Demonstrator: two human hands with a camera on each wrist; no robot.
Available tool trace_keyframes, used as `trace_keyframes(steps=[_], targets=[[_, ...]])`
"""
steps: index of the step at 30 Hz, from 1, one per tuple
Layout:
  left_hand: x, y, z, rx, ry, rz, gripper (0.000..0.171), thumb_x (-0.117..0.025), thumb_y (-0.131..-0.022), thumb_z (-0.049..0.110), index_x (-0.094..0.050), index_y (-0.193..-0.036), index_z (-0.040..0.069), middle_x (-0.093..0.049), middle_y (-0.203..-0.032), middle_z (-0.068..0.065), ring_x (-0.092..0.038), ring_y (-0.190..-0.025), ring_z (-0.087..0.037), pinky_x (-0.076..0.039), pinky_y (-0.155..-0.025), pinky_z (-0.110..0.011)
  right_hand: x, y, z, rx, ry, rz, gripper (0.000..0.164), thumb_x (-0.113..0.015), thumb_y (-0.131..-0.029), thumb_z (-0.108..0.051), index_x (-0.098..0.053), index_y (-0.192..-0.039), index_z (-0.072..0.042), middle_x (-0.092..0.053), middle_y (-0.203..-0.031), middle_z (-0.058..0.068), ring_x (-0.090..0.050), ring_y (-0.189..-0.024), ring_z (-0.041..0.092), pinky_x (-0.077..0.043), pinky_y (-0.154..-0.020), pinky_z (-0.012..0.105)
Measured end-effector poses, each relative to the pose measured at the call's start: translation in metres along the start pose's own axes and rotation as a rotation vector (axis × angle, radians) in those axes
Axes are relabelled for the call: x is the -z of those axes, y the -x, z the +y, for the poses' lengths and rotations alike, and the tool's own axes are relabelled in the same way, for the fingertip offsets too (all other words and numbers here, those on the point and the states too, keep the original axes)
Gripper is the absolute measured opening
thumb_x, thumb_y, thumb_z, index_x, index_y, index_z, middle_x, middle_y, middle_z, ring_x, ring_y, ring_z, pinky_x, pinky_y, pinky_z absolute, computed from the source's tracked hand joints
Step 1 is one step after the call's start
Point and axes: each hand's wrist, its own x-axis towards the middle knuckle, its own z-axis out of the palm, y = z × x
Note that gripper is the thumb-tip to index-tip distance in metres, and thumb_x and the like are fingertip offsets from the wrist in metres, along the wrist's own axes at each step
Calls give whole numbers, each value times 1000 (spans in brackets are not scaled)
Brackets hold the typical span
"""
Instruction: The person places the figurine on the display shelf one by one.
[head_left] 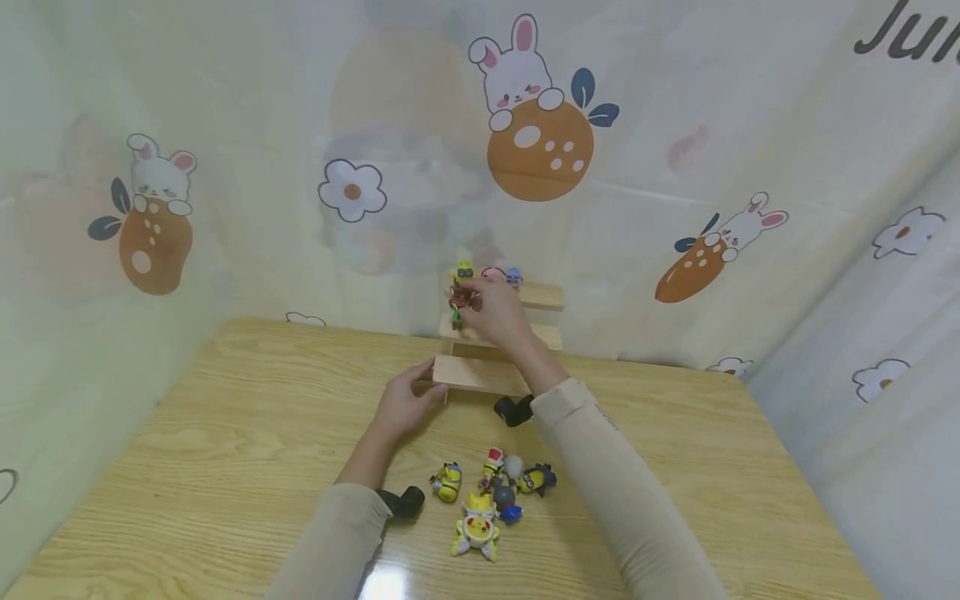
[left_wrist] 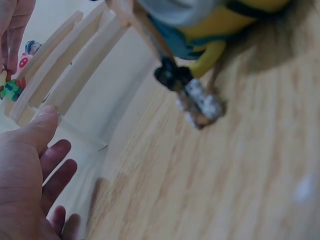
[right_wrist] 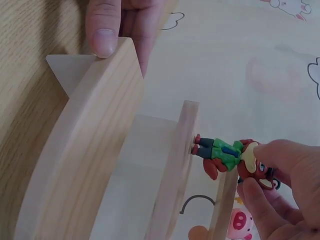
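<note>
A small fox figurine [right_wrist: 227, 152] in a green shirt and blue tie is pinched at the head between the thumb and fingers of my right hand [head_left: 497, 312]. Its feet meet the middle step of a light wooden tiered stand [head_left: 480, 375]; whether they bear on it I cannot tell. My left hand [head_left: 402, 406] holds the left end of the lowest step, thumb on the front edge and fingers behind. On the top step stand a yellow figurine [head_left: 464, 269], a pink pig figurine [right_wrist: 241, 224] and a bluish figurine [head_left: 513, 277], the pig partly hidden by my right hand.
Several figurines lie on the wooden table [head_left: 262, 433] nearer to me, among them a yellow one in goggles [head_left: 447, 482], a dark-clad one [head_left: 536, 479] and a yellow-and-white one [head_left: 477, 531]. A patterned curtain [head_left: 420, 125] hangs close behind the stand.
</note>
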Motion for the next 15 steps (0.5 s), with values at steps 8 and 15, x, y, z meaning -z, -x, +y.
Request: trace_keyframes(steps=[8,15], targets=[[1,0,1,-10,-10,2,63,-70,-86,34,-47,-140,11,-63,-126,-9,-50,-127,-27,-33,-112,-46,-3,-1,-1,-46,-27,10,42,-65,-88,-16,-59,-128,-11,-66,-114,8,-64,-97,22,-53,-84,34],[0,1,2,-6,-9,8,62,-70,-86,33,-48,-139,11,-64,-124,-9,-52,-125,-27,-33,-111,-46,-6,0,-1,-76,-46,21,42,-65,-89,-17,-57,-130,-12,-61,-115,8,-63,-99,22,-54,-83,33]])
